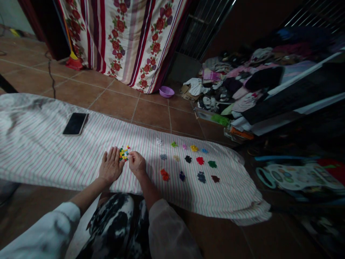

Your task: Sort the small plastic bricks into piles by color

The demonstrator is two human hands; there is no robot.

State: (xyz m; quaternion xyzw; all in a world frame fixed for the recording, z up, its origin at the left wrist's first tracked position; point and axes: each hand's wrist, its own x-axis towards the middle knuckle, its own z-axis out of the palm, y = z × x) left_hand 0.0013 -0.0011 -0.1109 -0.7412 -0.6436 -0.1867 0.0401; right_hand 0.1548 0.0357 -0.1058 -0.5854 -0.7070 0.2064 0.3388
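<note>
Because the pieces (pixel 124 153) are tiny and lie bunched on the striped cloth (pixel 107 126), a light pinch from the edge of the heap should disturb the others least. The left hand (pixel 110 169) lies flat at the heap's left side, fingers slightly apart, a useful guard against scatter if it presses gently. The right hand (pixel 137 163) is at the opposite side, thumb and finger drawn together; whether a piece is between them, I cannot tell. Farther right are small single-colour piles, with the grey (pixel 163 157) and orange (pixel 164 175) ones nearest the right arm, where a sleeve could brush them. The phone (pixel 75 124) lies well apart to the left, out of the way, though wrinkles in the cloth could tip or hide loose pieces
</note>
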